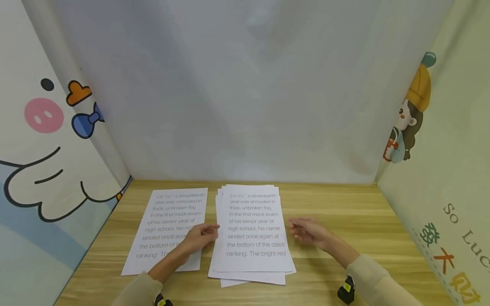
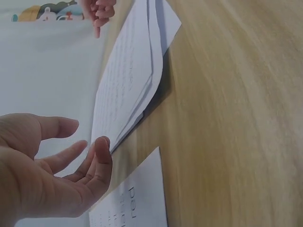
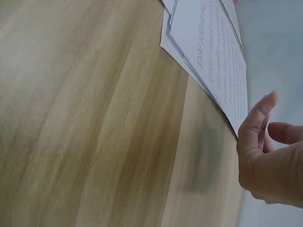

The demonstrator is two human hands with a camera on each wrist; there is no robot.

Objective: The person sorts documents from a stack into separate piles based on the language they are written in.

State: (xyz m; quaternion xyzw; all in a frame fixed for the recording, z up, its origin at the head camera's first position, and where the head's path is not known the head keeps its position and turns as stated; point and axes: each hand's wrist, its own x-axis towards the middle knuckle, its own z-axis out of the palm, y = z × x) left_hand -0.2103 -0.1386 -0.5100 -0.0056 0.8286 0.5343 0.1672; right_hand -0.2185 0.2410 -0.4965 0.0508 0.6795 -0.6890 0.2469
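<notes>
Beige sleeves (image 1: 377,278) at the near edge, with small black devices (image 1: 346,291) at the wrists. Beneath, a yellowish wood-grain desk (image 1: 344,204); on its far side, a plain greyish-white wall (image 1: 245,93). On the left, a white and blue cartoon panel (image 1: 23,76); on the right, a pale green panel (image 1: 455,140) with a yellow-hatted cartoon girl (image 1: 409,114), Chinese characters (image 1: 444,260) and "So Luc", cut off at the edge of view. Mid-desk, a stack of white paper (image 1: 252,212), loosely squared, with protruding corners at the near end. Reads "Lin Yu's seventeenth year was shrouded in thick, unbroken fog" in grey print. To its left, a slanted single sheet (image 1: 168,212) with the same opening words. Left grip (image 1: 199,240) above that sheet, empty, with slack, half-bent fingers just beside the stack; contact impossible to tell. Right grip (image 1: 310,233) likewise loose and empty, near the stack's right side, apart from it.
</notes>
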